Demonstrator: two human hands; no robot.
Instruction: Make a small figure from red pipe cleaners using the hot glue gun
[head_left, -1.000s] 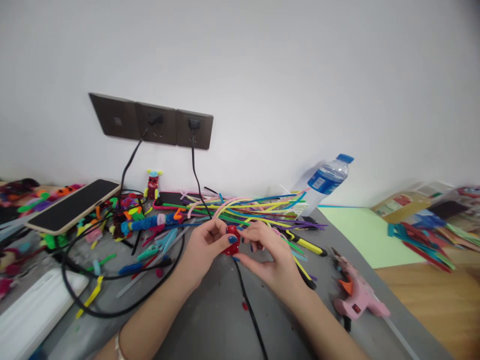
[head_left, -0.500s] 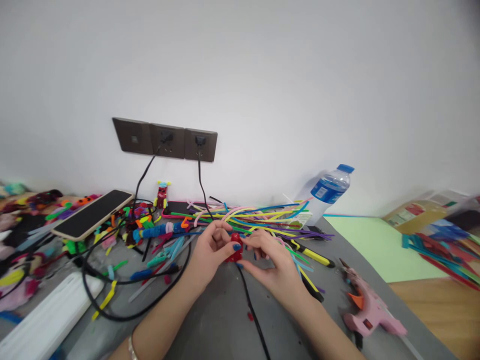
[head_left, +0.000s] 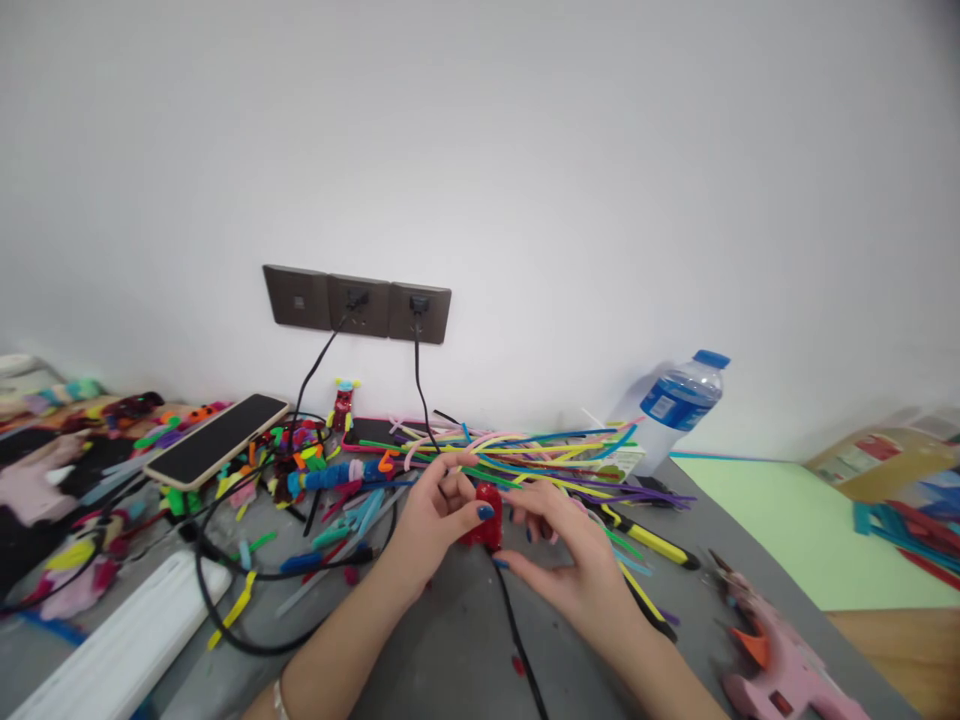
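Low in the middle of the view, my left hand (head_left: pixel 435 525) pinches a small red fuzzy piece (head_left: pixel 487 515) between thumb and fingers above the grey table (head_left: pixel 442 660). My right hand (head_left: pixel 574 560) meets it from the right, fingertips curled onto the same red piece. Both hands have blue-painted nails. A black cable (head_left: pixel 517 640) runs under my hands toward me. Just behind them lies a spread of long coloured pipe cleaners (head_left: pixel 540 450).
A pink glue gun (head_left: pixel 780 670) lies at the lower right, a yellow-black pen (head_left: pixel 652 543) nearer. A water bottle (head_left: pixel 675 405) leans against the wall. Wall sockets (head_left: pixel 356 302), two phones (head_left: pixel 217 437), small craft figures, a white strip (head_left: pixel 127 650) and green paper (head_left: pixel 810 520) surround them.
The view has shifted up and left, so everything sits lower and further right in the picture. My hands stay together on the red piece, fingers shifting slightly.
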